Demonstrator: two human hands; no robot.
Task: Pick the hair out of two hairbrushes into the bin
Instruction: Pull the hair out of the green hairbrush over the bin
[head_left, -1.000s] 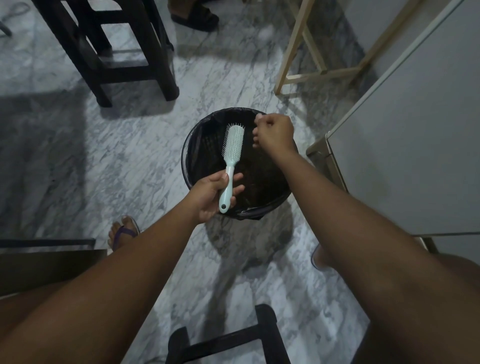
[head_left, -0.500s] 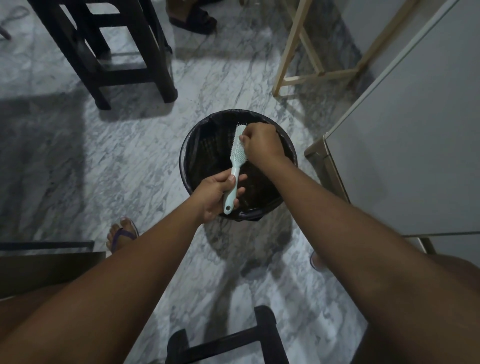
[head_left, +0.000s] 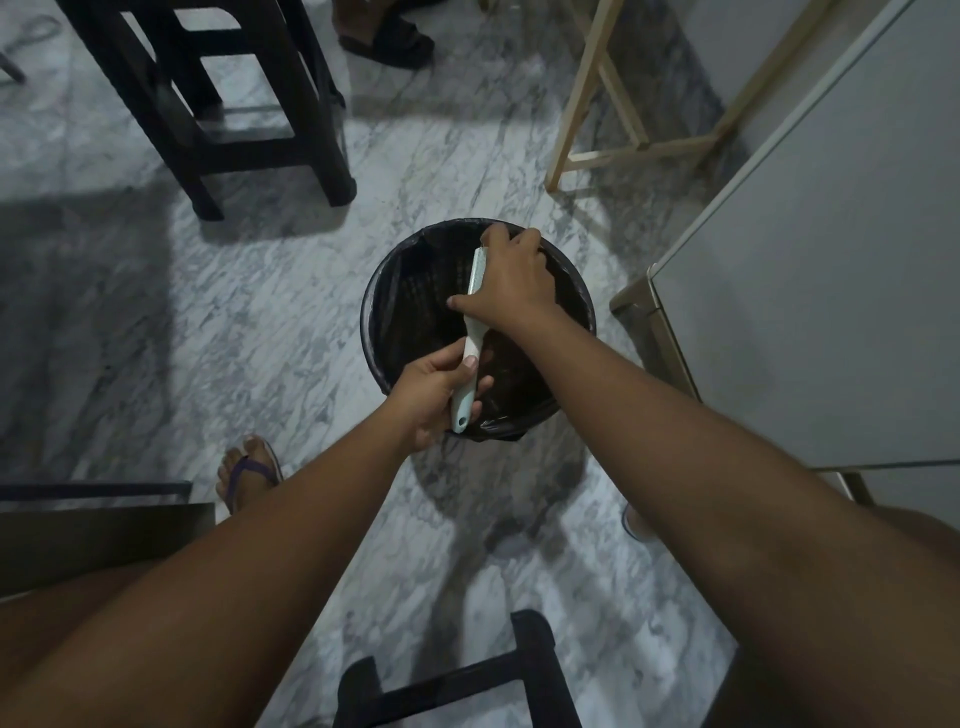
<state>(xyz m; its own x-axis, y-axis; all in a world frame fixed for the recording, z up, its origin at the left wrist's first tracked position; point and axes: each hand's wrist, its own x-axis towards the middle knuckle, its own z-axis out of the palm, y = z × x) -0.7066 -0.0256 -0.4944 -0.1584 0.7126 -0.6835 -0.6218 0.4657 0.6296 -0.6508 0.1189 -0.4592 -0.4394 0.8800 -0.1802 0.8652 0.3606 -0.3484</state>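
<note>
A pale mint hairbrush (head_left: 470, 348) is held over the round bin (head_left: 576, 301), which has a black liner. My left hand (head_left: 436, 395) grips the brush's handle at the bin's near rim. The brush is turned edge-on, so its bristles are hidden. My right hand (head_left: 511, 280) covers the brush head, with its fingers curled over the bristle side and its thumb against the brush's edge. Any hair on the brush or in the bin is too dark to make out. No second hairbrush is in view.
The floor is grey marble. A dark stool (head_left: 208, 104) stands at the far left, a light wooden frame (head_left: 597, 104) at the far right, and a grey cabinet (head_left: 831, 286) close on the right. Another dark stool (head_left: 457, 675) is at my knees. My sandalled foot (head_left: 247, 467) rests left of the bin.
My right hand came down from beside the brush onto its head and now covers it. The brush turned from bristles-up to edge-on. My left hand kept its grip on the handle.
</note>
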